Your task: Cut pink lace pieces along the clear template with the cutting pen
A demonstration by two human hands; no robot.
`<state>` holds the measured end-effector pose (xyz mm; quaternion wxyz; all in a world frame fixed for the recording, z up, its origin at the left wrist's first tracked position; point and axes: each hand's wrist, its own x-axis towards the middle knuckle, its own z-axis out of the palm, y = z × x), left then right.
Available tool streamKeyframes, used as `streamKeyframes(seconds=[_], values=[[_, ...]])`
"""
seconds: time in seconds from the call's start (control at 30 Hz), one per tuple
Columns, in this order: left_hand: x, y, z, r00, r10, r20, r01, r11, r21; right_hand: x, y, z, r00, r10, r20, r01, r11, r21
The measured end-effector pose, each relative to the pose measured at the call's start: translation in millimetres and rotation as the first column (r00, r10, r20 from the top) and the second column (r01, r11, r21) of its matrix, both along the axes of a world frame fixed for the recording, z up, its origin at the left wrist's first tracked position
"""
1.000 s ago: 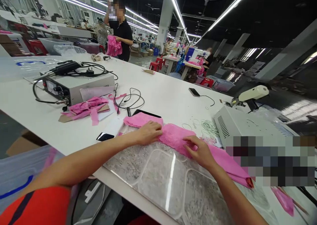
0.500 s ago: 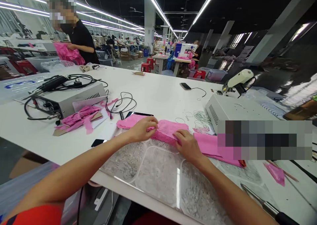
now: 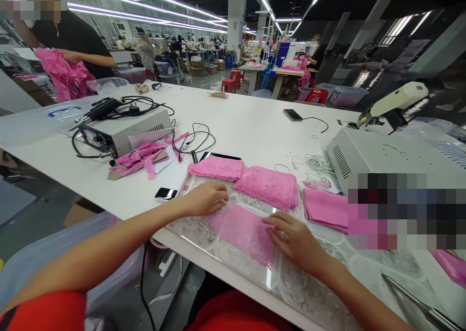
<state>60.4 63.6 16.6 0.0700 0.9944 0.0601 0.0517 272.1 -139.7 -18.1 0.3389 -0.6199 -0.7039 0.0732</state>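
Observation:
A thin pink lace piece (image 3: 243, 231) is spread over the clear-covered mat (image 3: 225, 258), with the mat showing faintly through it. My left hand (image 3: 207, 198) is at its upper left corner, fingers curled onto the edge. At the upper right corner, the fingertips of my right hand (image 3: 294, 241) pinch the lace; the exact grip is partly hidden. Just behind lie two pink lace stacks, the left one (image 3: 216, 168) narrower and the right one (image 3: 268, 188) thicker. To the right of my right hand is folded smooth pink fabric (image 3: 324, 209).
Grey machine boxes stand left (image 3: 141, 132) and right (image 3: 382, 156). Cables (image 3: 200, 139), a phone (image 3: 293, 115) and loose string (image 3: 318, 165) lie on the white table (image 3: 247, 122). A pointed metal tool (image 3: 411, 297) is at front right. A co-worker (image 3: 83, 44) holds pink fabric.
Both hands have come back from the lace stacks toward the table's front edge, and a single lace piece now lies between them on the mat. The camera view has turned left.

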Motion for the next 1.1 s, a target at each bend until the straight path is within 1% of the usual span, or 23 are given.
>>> streamKeyframes(seconds=[0.07,0.13,0.23,0.3,0.37,0.47,0.57,0.67,0.77,0.87,0.93,0.97,1.03,1.1], values=[[22,5,-6.0,0.998,0.058,0.015,-0.058,0.998,0.039,17,19,-0.3,0.989,-0.109,-0.1,0.108,0.994,-0.021],[42,10,-13.7,0.996,0.087,0.012,-0.088,0.993,0.074,31,35,-2.7,0.965,-0.201,-0.168,0.197,0.98,-0.041],[58,15,-22.6,0.994,0.105,0.003,-0.105,0.989,0.1,44,47,-9.0,0.948,-0.259,-0.185,0.254,0.966,-0.049],[60,17,-24.5,0.994,0.111,0.007,-0.112,0.988,0.103,47,49,-13.3,0.947,-0.266,-0.18,0.259,0.964,-0.062],[57,18,-23.2,0.993,0.114,0.012,-0.115,0.989,0.093,48,49,-16.3,0.948,-0.266,-0.178,0.255,0.964,-0.081],[53,21,-17.3,0.994,0.109,0.016,-0.11,0.992,0.065,50,48,-17.1,0.949,-0.262,-0.178,0.246,0.964,-0.105],[53,24,-10.5,0.993,0.112,0.034,-0.113,0.993,0.036,53,48,-13.0,0.95,-0.258,-0.175,0.24,0.964,-0.117],[54,22,-5.4,0.99,0.115,0.078,-0.117,0.993,0.019,49,50,-3.4,0.953,-0.258,-0.158,0.244,0.964,-0.104],[57,17,-1.8,0.987,0.097,0.126,-0.098,0.995,0.003,31,59,8.6,0.956,-0.264,-0.129,0.256,0.964,-0.074],[62,11,1.5,0.982,0.075,0.174,-0.073,0.997,-0.018,6,79,16.5,0.954,-0.283,-0.099,0.278,0.959,-0.058],[67,7,2.7,0.974,0.087,0.21,-0.081,0.996,-0.037,-6,96,18.3,0.949,-0.302,-0.093,0.298,0.953,-0.054],[69,5,2.6,0.966,0.114,0.233,-0.105,0.993,-0.048,-9,104,18.7,0.944,-0.317,-0.097,0.313,0.948,-0.056],[73,-1,0.6,0.937,0.207,0.281,-0.193,0.978,-0.078,-9,115,19.9,0.933,-0.339,-0.124,0.334,0.941,-0.057],[77,-11,-4.0,0.896,0.317,0.312,-0.295,0.949,-0.115,-2,118,22.8,0.916,-0.364,-0.17,0.362,0.931,-0.046]])
